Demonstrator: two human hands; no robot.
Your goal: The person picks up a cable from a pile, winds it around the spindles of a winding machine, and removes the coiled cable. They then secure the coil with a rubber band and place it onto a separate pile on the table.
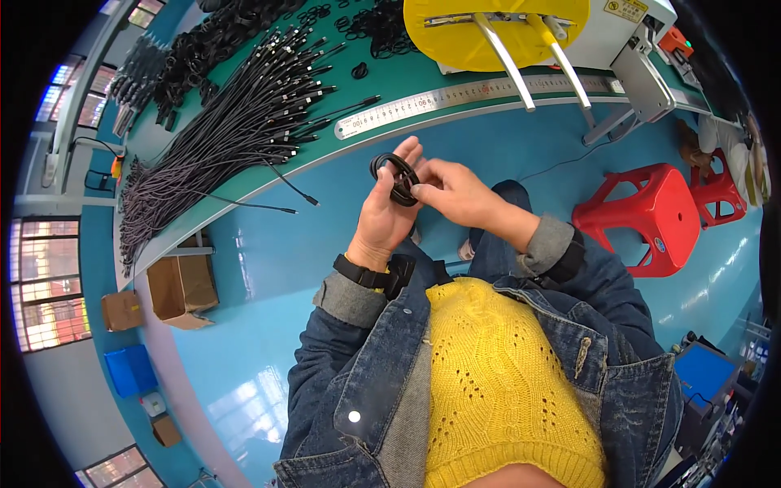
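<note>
A small coiled black cable (402,193) is held between my two hands, in front of the bench edge. My left hand (382,213) supports the coil from the left, thumb against it and fingertips pointing up behind. From the right, my right hand (455,193) pinches the coil's side with thumb and forefinger. On the green bench to the left lies a large bundle of loose black cables (220,150) with plugs at their ends. A few cable ends hang over the bench edge.
A steel ruler (439,102) lies along the bench edge, below a machine with a yellow disc (496,28) and two protruding rods. Heaped coiled cables (207,41) lie at the back left. A red stool (647,215) stands right; an open cardboard box (181,289) sits below the bench.
</note>
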